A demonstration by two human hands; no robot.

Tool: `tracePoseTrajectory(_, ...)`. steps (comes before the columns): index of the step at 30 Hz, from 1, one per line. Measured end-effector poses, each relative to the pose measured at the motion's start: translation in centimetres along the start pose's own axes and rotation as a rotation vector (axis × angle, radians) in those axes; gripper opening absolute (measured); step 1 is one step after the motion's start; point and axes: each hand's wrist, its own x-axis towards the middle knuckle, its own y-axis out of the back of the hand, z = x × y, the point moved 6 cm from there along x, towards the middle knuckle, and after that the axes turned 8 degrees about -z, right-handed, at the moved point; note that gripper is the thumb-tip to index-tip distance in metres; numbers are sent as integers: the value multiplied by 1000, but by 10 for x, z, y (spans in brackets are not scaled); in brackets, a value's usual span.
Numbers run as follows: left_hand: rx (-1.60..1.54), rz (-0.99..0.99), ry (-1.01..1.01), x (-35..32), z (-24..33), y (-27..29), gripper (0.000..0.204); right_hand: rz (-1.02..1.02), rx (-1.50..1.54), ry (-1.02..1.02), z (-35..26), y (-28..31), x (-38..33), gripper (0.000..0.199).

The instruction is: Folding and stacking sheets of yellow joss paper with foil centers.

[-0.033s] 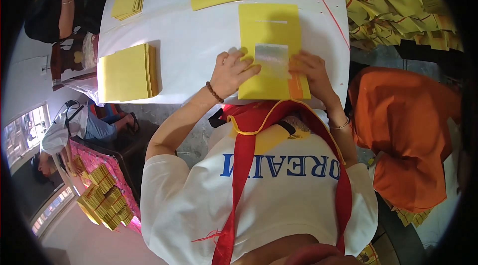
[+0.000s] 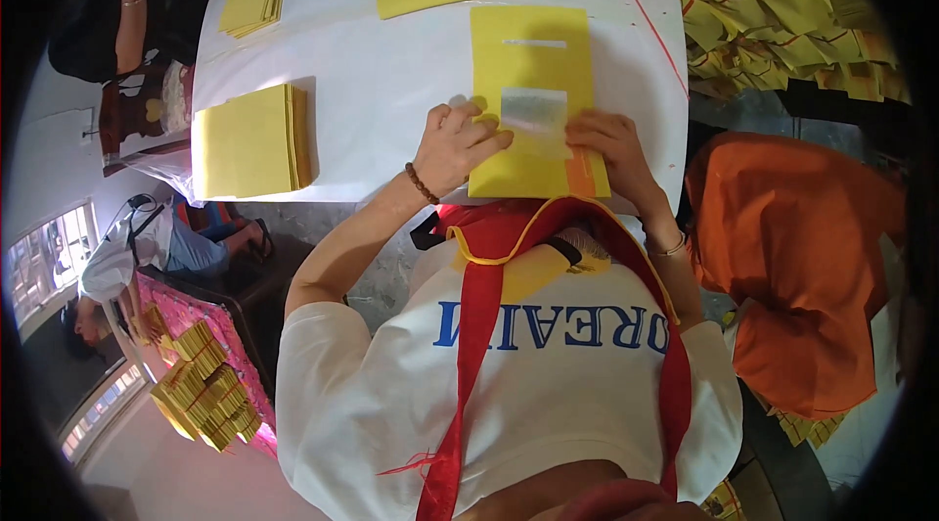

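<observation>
Your left hand, fingers loosely parted, touches the yellow sheet between your hands. Your right hand touches it too, grip unclear.

- a white short-sleeved shirt carries large blue lettering and a yellow print
- a red apron has yellow piping
- frayed red threads hang from a flat red strap
- left: brown beaded bracelet
- right: thin pale bangle

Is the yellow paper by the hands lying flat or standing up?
Flat. The yellow paper lies broad side up on the white table, with the left hand and right hand at its sides.
</observation>
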Motion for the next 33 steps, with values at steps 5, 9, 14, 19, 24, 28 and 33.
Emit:
tracePoseTrajectory(5,-451,40,57,-4,-22,-22,21,-79,254,-249,15,-13,7,21)
tracePoseTrajectory(9,-885,-212,664,6,-45,-46,24,193,675,-535,39,-28,8,25)
tracePoseTrajectory(14,-984,-80,876,5,-60,-67,29,397,763,-579,34,-20,17,37)
tracePoseTrajectory(19,-990,-119,952,4,-66,-74,33,253,440,-675,38,-19,19,43)
tracePoseTrajectory(24,-1089,11,922,8,-67,-77,45,317,578,-705,51,-27,16,44)
tracePoseTrajectory(28,-1035,-10,903,9,-69,-82,46,440,593,-664,52,-26,12,44)
tracePoseTrajectory(33,-1087,57,947,-3,-74,-82,45,251,469,-795,41,-24,25,45)
